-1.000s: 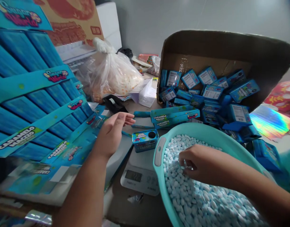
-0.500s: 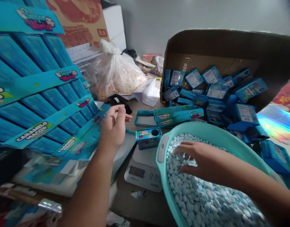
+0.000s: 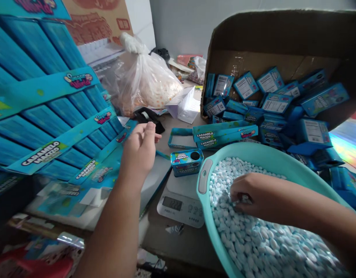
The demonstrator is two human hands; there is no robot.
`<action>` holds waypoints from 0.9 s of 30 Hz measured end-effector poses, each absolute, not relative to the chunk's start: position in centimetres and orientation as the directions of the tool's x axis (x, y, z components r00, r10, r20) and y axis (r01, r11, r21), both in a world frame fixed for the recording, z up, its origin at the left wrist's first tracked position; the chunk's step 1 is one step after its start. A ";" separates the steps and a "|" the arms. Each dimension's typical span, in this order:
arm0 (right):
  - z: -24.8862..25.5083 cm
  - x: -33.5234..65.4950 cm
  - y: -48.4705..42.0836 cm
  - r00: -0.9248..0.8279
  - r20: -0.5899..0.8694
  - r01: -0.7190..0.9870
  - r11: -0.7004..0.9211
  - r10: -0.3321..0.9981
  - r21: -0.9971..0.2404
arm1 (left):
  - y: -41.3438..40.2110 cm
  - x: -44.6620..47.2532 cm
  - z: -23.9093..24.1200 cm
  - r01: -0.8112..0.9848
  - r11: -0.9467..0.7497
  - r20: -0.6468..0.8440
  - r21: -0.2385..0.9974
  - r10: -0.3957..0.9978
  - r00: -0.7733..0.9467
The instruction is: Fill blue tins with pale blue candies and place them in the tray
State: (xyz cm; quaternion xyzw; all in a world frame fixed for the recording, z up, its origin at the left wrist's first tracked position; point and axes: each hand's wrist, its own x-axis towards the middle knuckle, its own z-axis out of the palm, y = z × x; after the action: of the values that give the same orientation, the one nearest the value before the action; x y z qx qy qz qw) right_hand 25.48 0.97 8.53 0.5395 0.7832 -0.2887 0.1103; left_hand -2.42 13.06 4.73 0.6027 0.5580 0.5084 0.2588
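Observation:
My right hand (image 3: 247, 193) is down in the turquoise basin (image 3: 208, 212), its fingers curled closed around a few pale blue-white candies (image 3: 246, 199). Loose candies of the same kind fill the basin. My left hand (image 3: 141, 144) hovers to the left of the basin, thumb on top and fingers folded in; nothing shows in it. Between the hands, a small blue candy box (image 3: 187, 164) with a dark round opening on top stands on a white digital scale (image 3: 180, 206). The scale's display is lit, its digits hard to read.
At left rises a stack of blue display trays (image 3: 50, 150) filled with boxes. Behind the basin lie flat blue display trays (image 3: 224, 135). A big carton (image 3: 253, 38) of blue boxes is at the back right. A tied plastic bag (image 3: 149, 81) sits at the back.
My right hand has closed its spread fingers on candies in the basin. My left hand keeps nearly the same pose. The view has tilted down slightly.

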 end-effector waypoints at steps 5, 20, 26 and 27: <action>9.2 25.3 1.2 -0.458 -0.394 0.877 0.333 0.797 -0.345 | 12.7 -2.1 4.9 0.427 -0.218 0.310 0.877 0.937 -0.158; 12.2 24.7 4.4 -0.452 -0.129 0.802 0.339 0.883 -0.492 | 12.5 -2.2 4.8 0.376 -0.344 0.393 0.860 0.918 -0.059; 15.8 21.4 9.8 -0.515 -0.143 0.793 0.406 0.845 -0.455 | 11.7 -2.0 5.8 0.328 -0.348 0.363 0.878 0.932 0.019; 16.0 20.7 10.5 -0.537 -0.157 0.794 0.433 0.829 -0.427 | 11.7 -2.0 5.8 0.340 -0.346 0.362 0.874 0.932 0.017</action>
State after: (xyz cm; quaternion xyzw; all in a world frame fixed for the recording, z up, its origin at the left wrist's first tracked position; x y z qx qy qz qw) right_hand 20.65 10.54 16.02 0.4798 0.8455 -0.2311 -0.0380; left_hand -1.97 11.68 5.79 0.6492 0.4900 0.5015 0.2950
